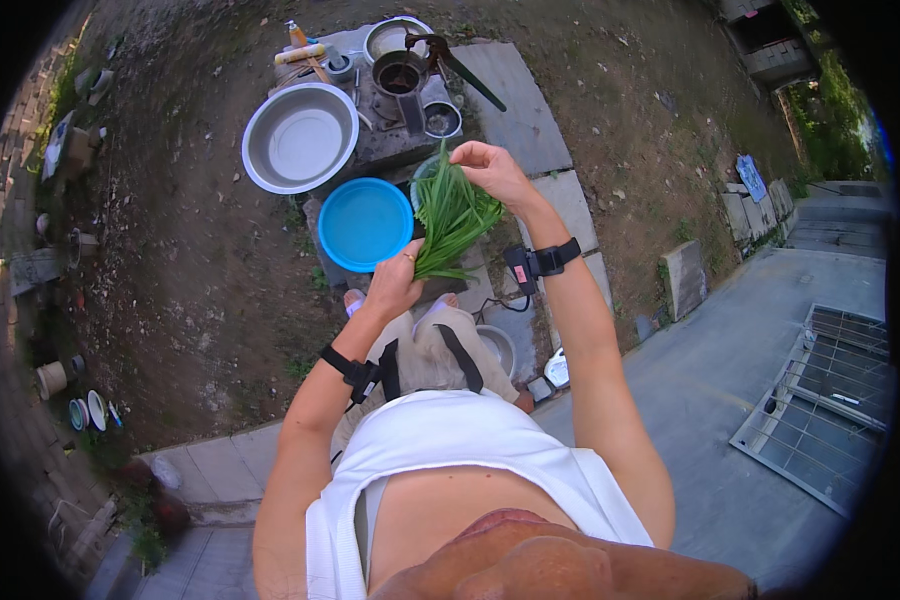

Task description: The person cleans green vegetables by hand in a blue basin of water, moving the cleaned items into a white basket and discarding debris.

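My left hand [399, 279] is closed around the lower end of a bunch of long green leaves [450, 225]. At the bunch's upper end, my right hand [491, 172] has its thumb and fingertips pinched together at the leaf tips. Just left of the leaves stands a blue plastic basin [366, 225]. A pale greenish container [418, 180] is partly hidden behind the leaves. Beyond the blue basin is a wide metal basin [300, 139] that looks empty.
A low stone slab bears a cast-iron hand pump [399, 73], a round metal pan [390, 37], a small metal bowl [442, 120] and an orange pump bottle [295, 34]. Paving slabs [521, 105] run along the right. Another basin [499, 349] stands beside my leg.
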The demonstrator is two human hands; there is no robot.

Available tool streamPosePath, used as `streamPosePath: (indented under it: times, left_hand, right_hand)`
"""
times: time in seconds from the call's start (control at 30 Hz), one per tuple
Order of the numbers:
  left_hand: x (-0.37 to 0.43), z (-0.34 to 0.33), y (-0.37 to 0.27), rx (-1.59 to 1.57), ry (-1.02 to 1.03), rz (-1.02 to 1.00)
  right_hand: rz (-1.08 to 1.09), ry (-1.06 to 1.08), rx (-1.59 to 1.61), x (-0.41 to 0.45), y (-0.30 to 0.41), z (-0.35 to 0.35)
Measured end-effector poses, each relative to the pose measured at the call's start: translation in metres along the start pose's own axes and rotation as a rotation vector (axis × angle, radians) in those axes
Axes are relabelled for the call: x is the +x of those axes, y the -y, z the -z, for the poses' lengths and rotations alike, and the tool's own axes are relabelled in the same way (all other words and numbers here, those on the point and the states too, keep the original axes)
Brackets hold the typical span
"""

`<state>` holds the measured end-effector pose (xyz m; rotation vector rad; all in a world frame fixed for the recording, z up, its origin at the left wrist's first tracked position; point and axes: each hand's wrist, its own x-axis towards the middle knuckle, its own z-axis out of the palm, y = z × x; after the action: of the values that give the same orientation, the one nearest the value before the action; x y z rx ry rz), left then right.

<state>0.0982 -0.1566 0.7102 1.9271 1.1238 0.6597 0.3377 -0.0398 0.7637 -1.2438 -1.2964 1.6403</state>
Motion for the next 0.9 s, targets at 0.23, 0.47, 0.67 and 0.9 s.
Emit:
streamPosePath:
  times: [0.23, 0.47, 0.67, 0.9]
  left_hand:
    - [0.0, 0.002, -0.005, -0.29, 0.092, 0.116]
    - [0.0, 0.029, -0.007, -0.808, 0.175, 0.313]
    - [-0.004, 0.038, 0.001, -1.008, 0.263, 0.529]
    - [-0.005, 0.045, -0.001, -1.096, 0.277, 0.59]
  right_hand:
    - [0.214, -0.299, -0.32, 0.0, -0.009, 0.008]
    - [0.194, -0.283, -0.285, -0.011, 0.001, 0.019]
    - [0.204, -0.346, -0.17, -0.008, 0.003, 0.029]
    - [0.231, -0.458, -0.226, -0.011, 0.001, 0.059]
